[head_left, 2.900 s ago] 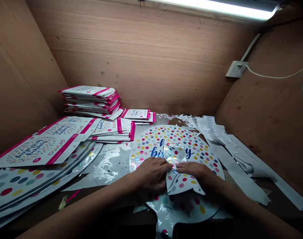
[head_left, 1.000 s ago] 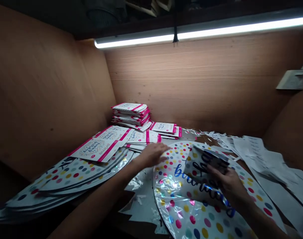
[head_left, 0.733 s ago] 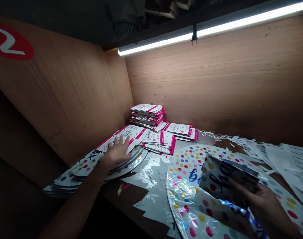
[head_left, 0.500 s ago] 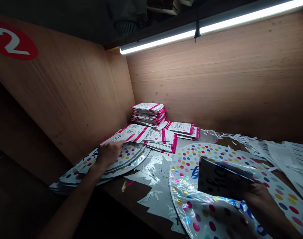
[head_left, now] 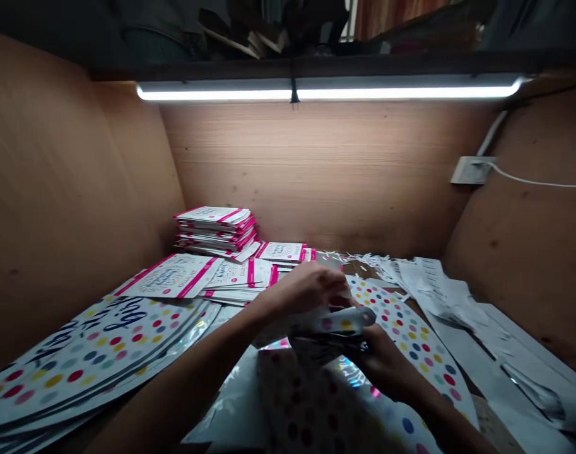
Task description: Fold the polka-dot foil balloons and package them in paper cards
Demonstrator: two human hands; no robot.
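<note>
My right hand is closed on a folded foil balloon with coloured dots, its rounded white end pointing right. My left hand reaches across from the left, just above the folded balloon. Its fingers are bent together near the balloon's end; motion blur and a pale, see-through sheet below hide what they grip. Under both hands lies a large flat round dotted balloon, partly in shadow. Left of them a pile of flat dotted balloons carries printed white-and-pink packets.
A tall stack of packets stands in the back left corner. Paper strips and sheets lie along the right, with scissors on them. Wooden walls enclose the table under a light tube. A socket is on the right.
My view has turned right. My left hand has left the packets on the left pile and come over to my right hand. The folded balloon in my right hand is now turned and more narrowly folded.
</note>
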